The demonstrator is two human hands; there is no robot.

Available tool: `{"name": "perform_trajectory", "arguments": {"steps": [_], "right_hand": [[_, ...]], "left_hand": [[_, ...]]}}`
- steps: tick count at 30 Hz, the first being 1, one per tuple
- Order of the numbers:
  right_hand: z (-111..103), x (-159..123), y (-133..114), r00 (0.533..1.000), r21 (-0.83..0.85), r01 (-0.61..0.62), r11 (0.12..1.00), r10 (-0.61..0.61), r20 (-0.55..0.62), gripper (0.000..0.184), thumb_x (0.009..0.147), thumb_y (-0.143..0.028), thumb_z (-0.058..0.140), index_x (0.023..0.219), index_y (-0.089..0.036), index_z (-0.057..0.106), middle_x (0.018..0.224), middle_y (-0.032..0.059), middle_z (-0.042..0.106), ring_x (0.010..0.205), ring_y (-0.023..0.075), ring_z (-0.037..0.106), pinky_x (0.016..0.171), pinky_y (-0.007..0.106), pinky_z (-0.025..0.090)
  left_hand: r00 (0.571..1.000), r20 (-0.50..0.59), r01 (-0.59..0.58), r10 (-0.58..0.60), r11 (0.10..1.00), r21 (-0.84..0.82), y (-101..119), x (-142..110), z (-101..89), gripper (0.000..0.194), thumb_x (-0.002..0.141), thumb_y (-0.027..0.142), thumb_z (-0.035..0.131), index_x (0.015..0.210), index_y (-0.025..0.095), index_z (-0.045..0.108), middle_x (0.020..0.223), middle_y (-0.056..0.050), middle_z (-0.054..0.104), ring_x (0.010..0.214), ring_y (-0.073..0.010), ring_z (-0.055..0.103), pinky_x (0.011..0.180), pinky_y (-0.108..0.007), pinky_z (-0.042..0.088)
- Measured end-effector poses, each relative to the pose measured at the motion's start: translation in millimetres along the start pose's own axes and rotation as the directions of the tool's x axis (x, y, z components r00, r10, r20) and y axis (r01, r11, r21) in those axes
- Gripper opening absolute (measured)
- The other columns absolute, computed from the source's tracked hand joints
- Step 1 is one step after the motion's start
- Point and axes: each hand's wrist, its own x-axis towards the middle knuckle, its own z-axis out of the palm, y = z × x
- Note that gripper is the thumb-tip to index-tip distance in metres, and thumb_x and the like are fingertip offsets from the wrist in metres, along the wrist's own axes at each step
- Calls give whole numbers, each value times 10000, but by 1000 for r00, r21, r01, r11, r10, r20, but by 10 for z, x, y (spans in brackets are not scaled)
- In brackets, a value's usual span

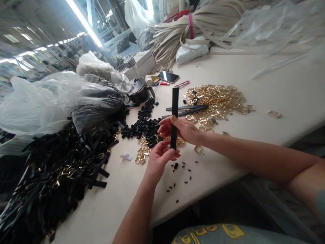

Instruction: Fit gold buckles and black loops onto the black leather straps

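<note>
A flat black strap [175, 101] stands upright between my hands, above the table. My left hand [162, 156] pinches its lower end between thumb and fingers. Higher up, my right hand [183, 128] grips the strap around its middle, thumb on the near face. Behind it, more black straps [188, 109] lie against a heap of gold buckles [215, 96]. Beyond my left hand are small black loops [144, 128] in a pile and a few loose gold buckles [142, 152]. Tiny black bits [183, 166] are scattered on the table below my hands.
At the left lies a big heap of black straps with gold buckles [68, 173], under plastic bags [58, 98]. A black mug [139, 91], a phone [168, 77] and a bundle of beige straps [167, 40] stand or lie farther back. Clear plastic sheeting [279, 27] covers the far right.
</note>
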Motion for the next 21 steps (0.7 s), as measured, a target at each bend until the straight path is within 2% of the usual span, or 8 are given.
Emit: {"name": "perform_trajectory", "arguments": {"steps": [4,6,10,12,14,17,19,21], "right_hand": [[18,3,90,996,-21,-86,996,86,4,556,898,-661,479,1103,-164,618,1034,105,695,884,184,673,853,363,549],[-17,32,75,993,-73,-88,993,82,-82,553,909,-652,463,1173,-181,584,1168,120,655,957,205,664,880,384,545],[-238,143,-99,897,-307,14,952,-148,-417,519,966,-595,369,1301,-222,504,1414,116,500,1213,253,548,997,437,483],[-349,173,-220,832,-509,82,857,-340,-439,496,966,-537,421,1345,-223,481,1455,109,457,1296,263,475,1051,457,433],[-400,164,-316,854,-723,163,672,-463,-238,476,938,-456,526,1349,-218,499,1421,105,498,1300,255,471,1080,459,394],[-369,113,-356,914,-850,365,379,-320,250,380,897,-386,608,1240,-223,606,1272,73,631,1206,232,552,1114,490,316],[-330,92,-325,879,-829,477,292,-180,443,309,881,-379,636,1150,-228,656,1177,44,685,1109,209,606,1127,507,264],[-310,90,-285,854,-811,519,271,-108,510,260,871,-368,659,1085,-221,683,1080,26,718,990,178,641,1112,488,271]], "left_hand": [[998,-30,50,-52,997,-59,-10,12,4,411,706,337,792,1035,146,634,738,-33,711,609,-126,658,601,-232,499],[997,-47,60,-64,994,-90,-2,17,-7,385,706,325,788,1010,144,638,696,-11,683,554,-93,613,571,-212,479],[991,-94,80,-96,984,-162,30,31,-45,378,670,300,799,972,142,636,657,4,650,523,-71,558,532,-194,448],[989,-113,78,-101,979,-187,43,36,-67,377,658,291,800,960,141,631,644,5,641,522,-71,546,523,-191,440],[988,-120,76,-100,978,-193,52,37,-87,373,653,283,799,952,140,630,635,5,634,526,-71,539,521,-189,433],[989,-118,70,-92,981,-180,60,35,-109,365,655,283,793,954,141,640,636,5,631,532,-71,535,524,-190,429],[989,-122,59,-81,983,-176,68,33,-118,366,647,286,791,952,140,649,638,6,628,531,-70,530,522,-192,425],[989,-126,55,-78,982,-178,78,31,-123,361,630,284,792,931,138,656,627,8,620,522,-70,522,512,-194,414]]}}
